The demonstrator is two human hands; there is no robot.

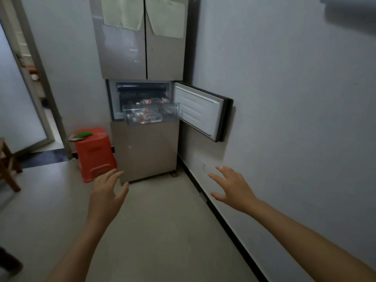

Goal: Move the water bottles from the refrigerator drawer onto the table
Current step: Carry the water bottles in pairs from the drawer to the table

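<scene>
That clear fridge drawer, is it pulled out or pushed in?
Pulled out: the drawer juts past the refrigerator front, water bottles lying inside.

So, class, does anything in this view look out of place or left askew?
Only the refrigerator stands out: its middle door hangs open to the right, and a clear drawer of water bottles juts out past the front. Both hands are empty, fingers spread.

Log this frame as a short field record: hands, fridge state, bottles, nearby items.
left hand: open, empty, reaching forward
right hand: open, empty, fingers spread
refrigerator: upper doors shut; middle compartment door swung open to the right
drawer: clear, pulled out
water bottles: several lying in the drawer, none removed
red stool: left of the refrigerator, a green item on top
table: not clearly in view
</scene>
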